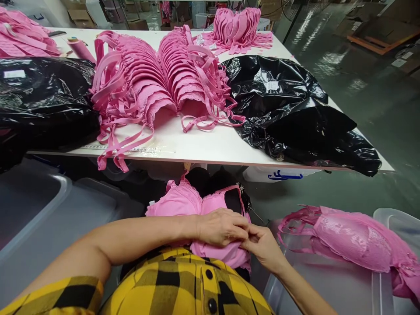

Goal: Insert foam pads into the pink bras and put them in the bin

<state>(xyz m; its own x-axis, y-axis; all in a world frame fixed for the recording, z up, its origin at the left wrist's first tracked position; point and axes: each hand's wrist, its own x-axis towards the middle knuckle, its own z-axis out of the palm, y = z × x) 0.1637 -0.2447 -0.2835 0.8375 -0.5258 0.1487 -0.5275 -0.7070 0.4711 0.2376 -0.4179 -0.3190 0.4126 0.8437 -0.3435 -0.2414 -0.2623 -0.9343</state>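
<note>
A pink bra (183, 199) lies across my lap, its cups toward the table. My left hand (225, 227) rests over its right-hand cup with the fingers curled, pinching the bra's side edge. Right against it, my right hand (262, 245) pinches the same edge between thumb and fingers. The fingertips of both hands meet there, and the exact bit of fabric or strap between them is hidden. One strap (241, 197) loops up from the cup just beyond my hands.
On the white table (203, 146), nested pink bras (141, 74) stand between two black plastic bags (42, 100) (278, 96). More bras (236, 26) and a thread cone (80, 48) sit behind. Clear plastic bins (65, 214) flank me; pink bras (354, 240) drape over the right one.
</note>
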